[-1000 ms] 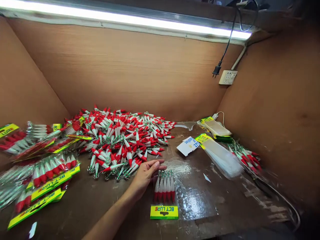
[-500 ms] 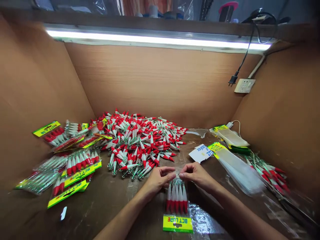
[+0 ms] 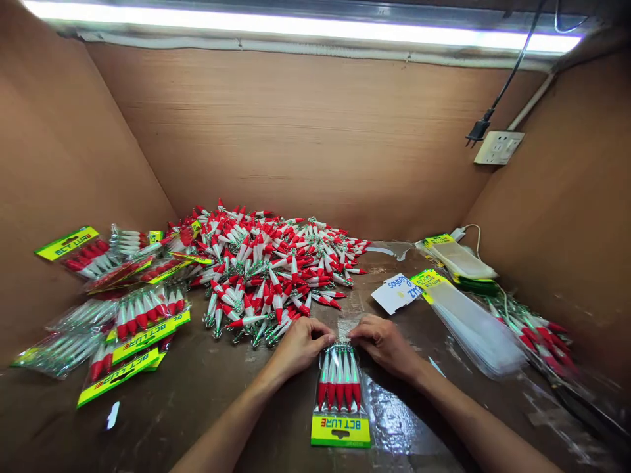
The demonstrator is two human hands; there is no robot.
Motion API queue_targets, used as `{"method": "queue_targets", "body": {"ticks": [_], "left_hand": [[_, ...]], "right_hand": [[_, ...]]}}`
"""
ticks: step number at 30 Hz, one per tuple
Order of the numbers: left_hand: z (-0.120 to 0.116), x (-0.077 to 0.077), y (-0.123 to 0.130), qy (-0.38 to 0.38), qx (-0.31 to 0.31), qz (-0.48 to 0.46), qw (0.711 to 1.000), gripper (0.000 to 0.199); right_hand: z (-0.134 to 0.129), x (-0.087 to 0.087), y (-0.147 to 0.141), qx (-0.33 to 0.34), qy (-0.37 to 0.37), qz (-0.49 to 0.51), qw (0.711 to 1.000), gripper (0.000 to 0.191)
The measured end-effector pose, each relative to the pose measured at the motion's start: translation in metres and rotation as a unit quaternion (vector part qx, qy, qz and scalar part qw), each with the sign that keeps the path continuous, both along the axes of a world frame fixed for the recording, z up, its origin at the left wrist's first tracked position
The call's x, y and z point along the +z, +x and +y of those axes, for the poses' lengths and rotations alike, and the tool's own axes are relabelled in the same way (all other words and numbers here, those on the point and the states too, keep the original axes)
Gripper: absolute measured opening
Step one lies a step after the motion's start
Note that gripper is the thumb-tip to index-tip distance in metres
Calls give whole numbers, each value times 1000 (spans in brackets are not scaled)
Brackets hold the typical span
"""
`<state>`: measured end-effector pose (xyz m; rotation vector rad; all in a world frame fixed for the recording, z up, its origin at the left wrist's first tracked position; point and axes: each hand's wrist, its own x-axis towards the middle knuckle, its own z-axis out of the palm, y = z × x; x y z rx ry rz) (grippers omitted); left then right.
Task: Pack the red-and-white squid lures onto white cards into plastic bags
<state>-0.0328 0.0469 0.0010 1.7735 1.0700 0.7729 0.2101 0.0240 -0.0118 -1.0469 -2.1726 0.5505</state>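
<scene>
A clear plastic lure bag [image 3: 340,401] lies flat in front of me, its yellow "BCT LURE" header toward me. Inside it, several red-and-white fishing lures [image 3: 339,378] sit side by side, red tips toward the header and green hooks at the far end. My left hand [image 3: 306,343] pinches the bag's far left corner between thumb and fingers. At the far right corner, my right hand [image 3: 382,341] is closed in a similar pinch. The bag's far edge is partly hidden by the fingertips.
A big heap of loose lures [image 3: 276,263] lies behind the hands. Filled bags [image 3: 142,315] are piled at left. On the right are a white card [image 3: 394,293], flat plastic bags [image 3: 473,328] and more lures [image 3: 539,338]. A plug [image 3: 478,131] hangs near the wall socket [image 3: 499,148].
The camera view has tilted down. Both hands have come down to the bag's far edge, with the right hand's fingers curled in more. The bag still lies between them.
</scene>
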Motion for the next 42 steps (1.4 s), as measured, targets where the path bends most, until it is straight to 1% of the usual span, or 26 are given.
{"method": "queue_targets", "body": {"ticks": [3,4,6,7,8,9,11,13,15,17,21,23,24,26,28,30,31,32,34,35,36,38,39,40,42], "left_hand": [[-3,4,-3,19,-23,6,1000,20],[-4,5,-4,22,-32,12,999,29],[-9,4,-5,36,-50,37,997,59],[-11,2,-6,47,-54,52,996,70],[-14,0,-6,58,-54,67,995,74],[-16,-3,-6,70,-52,80,993,73],[-20,-8,-7,89,-39,94,991,62],[-24,-12,-8,103,-33,99,989,52],[-26,-14,-9,118,-45,97,987,45],[-28,-16,-10,134,-68,99,984,43],[-35,-16,-13,172,-111,146,968,45],[-41,-13,-17,192,-128,193,954,49],[-45,-12,-20,202,-140,218,945,55],[-52,-8,-28,223,-169,261,924,69],[-58,-4,-38,241,-197,294,904,80],[-62,-1,-45,251,-209,320,889,80],[-64,1,-45,253,-201,329,887,78],[-67,2,-43,253,-176,333,891,76],[-73,4,-29,242,-90,328,909,79],[-77,5,-17,232,-38,321,917,84],[-81,4,-3,220,-1,315,923,92],[-88,-1,27,195,18,320,927,112],[-91,-5,40,183,25,329,926,115],[-93,-9,51,171,28,336,926,111],[-96,-19,61,173,44,326,928,93]], "right_hand": [[-1,-5,1,7,23,-25,999,19],[-2,-7,1,7,28,-28,999,19],[-3,-9,0,4,35,-31,999,19],[-4,-9,0,1,37,-31,999,19],[-4,-8,1,-3,38,-33,999,20],[-5,-7,1,-5,39,-34,999,20],[-7,-1,1,-1,39,-40,998,21],[-11,7,3,20,39,-55,998,21],[-16,14,5,46,46,-85,994,23],[-21,18,7,61,64,-126,988,25],[-34,12,13,71,127,-189,971,31],[-42,9,18,84,156,-215,961,41],[-46,8,21,93,163,-230,955,47],[-55,10,29,116,160,-266,943,57],[-62,14,38,138,150,-298,933,63],[-68,17,46,154,147,-315,925,62],[-70,17,49,155,146,-317,924,59],[-71,16,52,147,144,-311,928,55],[-70,10,57,102,139,-278,945,47],[-68,6,60,66,136,-252,956,45],[-65,2,62,24,134,-222,966,45],[-58,-7,69,-58,132,-160,977,45],[-54,-11,74,-91,132,-133,978,45],[-52,-15,79,-117,131,-111,978,44],[-49,-22,90,-150,130,-83,977,41]]}}
